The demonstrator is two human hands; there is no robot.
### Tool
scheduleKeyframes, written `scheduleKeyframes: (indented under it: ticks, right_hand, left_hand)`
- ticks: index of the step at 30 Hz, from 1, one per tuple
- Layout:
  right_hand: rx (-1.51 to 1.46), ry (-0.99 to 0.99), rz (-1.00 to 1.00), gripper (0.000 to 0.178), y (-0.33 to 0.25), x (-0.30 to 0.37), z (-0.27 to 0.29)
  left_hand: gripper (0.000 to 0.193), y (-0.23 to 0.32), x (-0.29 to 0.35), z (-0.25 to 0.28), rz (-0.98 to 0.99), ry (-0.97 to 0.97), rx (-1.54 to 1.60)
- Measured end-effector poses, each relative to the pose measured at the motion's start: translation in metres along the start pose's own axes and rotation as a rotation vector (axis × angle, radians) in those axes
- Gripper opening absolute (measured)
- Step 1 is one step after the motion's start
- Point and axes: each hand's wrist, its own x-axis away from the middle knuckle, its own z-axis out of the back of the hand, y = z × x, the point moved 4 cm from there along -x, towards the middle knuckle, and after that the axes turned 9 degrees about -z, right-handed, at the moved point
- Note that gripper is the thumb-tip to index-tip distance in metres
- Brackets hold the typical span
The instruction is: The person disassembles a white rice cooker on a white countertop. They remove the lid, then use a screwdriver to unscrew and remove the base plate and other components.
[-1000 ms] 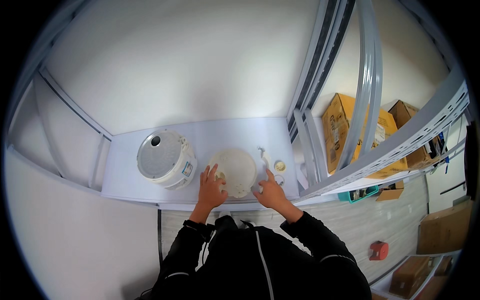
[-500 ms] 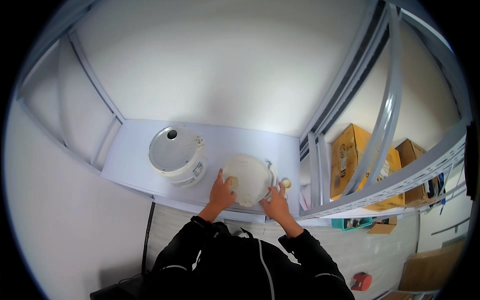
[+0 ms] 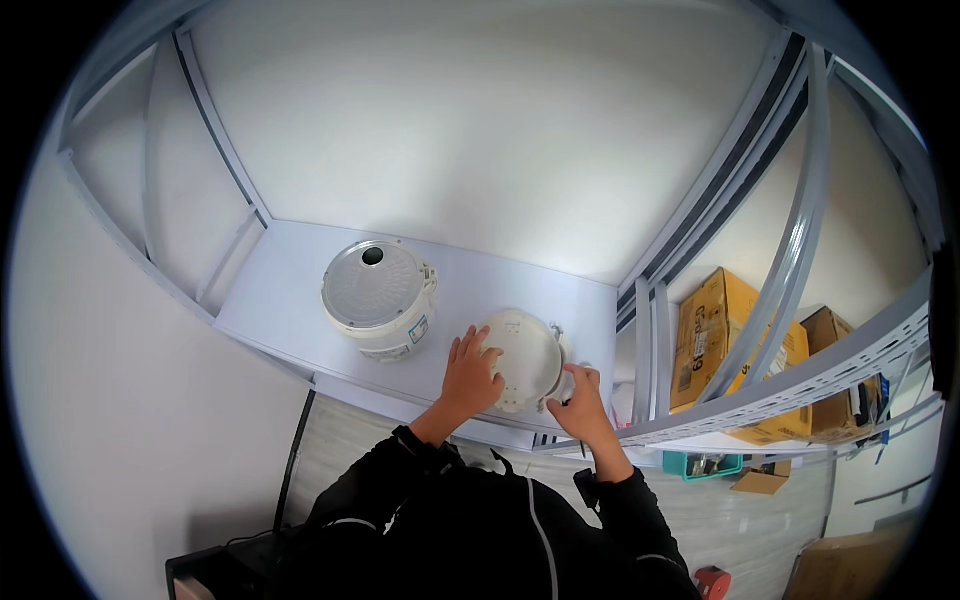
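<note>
A round cream-white plastic cover (image 3: pixel 525 362) lies on the white shelf board, with a white curved piece and a small metal fitting (image 3: pixel 557 331) along its right edge. My left hand (image 3: pixel 472 372) rests over the cover's left edge, fingers spread. At its right edge is my right hand (image 3: pixel 588 408), thumb and forefinger apart; its other fingers are curled and partly hidden. No held thing shows in either hand. To the left stands a white round appliance body, like a rice cooker (image 3: pixel 385 335), topped by a grey metal disc (image 3: pixel 375 288) with one dark hole.
Grey metal posts (image 3: pixel 640 350) bound the board on the right. Beyond them are a yellow cardboard box (image 3: pixel 715 335), a brown box (image 3: pixel 828 330) and a teal basket (image 3: pixel 690 464). A red object (image 3: pixel 712 582) sits on the floor at lower right.
The whole view has shifted slightly. My left hand has spread its fingers over the cover's left edge, hiding a small yellowish round piece seen there before. The right hand remains at the right edge.
</note>
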Motion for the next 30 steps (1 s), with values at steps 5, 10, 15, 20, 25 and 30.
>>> scheduleKeyframes:
  ticks: [5, 10, 15, 20, 25, 30]
  right_hand:
    - [-0.069, 0.033, 0.223, 0.067, -0.067, 0.008, 0.027]
    - [-0.276, 0.052, 0.394, 0.053, -0.103, 0.014, 0.028]
    - [-0.629, 0.065, 0.464, 0.036, -0.138, 0.004, 0.013]
    - [-0.755, 0.104, 0.621, 0.052, -0.167, -0.005, -0.011]
    - [-0.557, 0.22, 0.752, 0.078, -0.226, -0.004, -0.028]
    - [-0.605, 0.253, 0.781, 0.081, -0.258, -0.009, -0.05]
  left_hand:
    - [0.032, 0.02, -0.003, 0.047, -0.13, 0.126, 0.096]
    - [0.03, 0.01, -0.001, 0.099, -0.229, 0.307, 0.127]
    - [0.024, -0.022, -0.013, 0.167, -0.219, 0.474, 0.008]
    - [0.019, -0.068, -0.017, 0.195, -0.174, 0.343, -0.087]
    - [0.015, -0.101, -0.006, 0.197, -0.224, 0.203, 0.021]
    - [0.014, -0.116, -0.008, 0.2, -0.321, 0.175, 0.141]
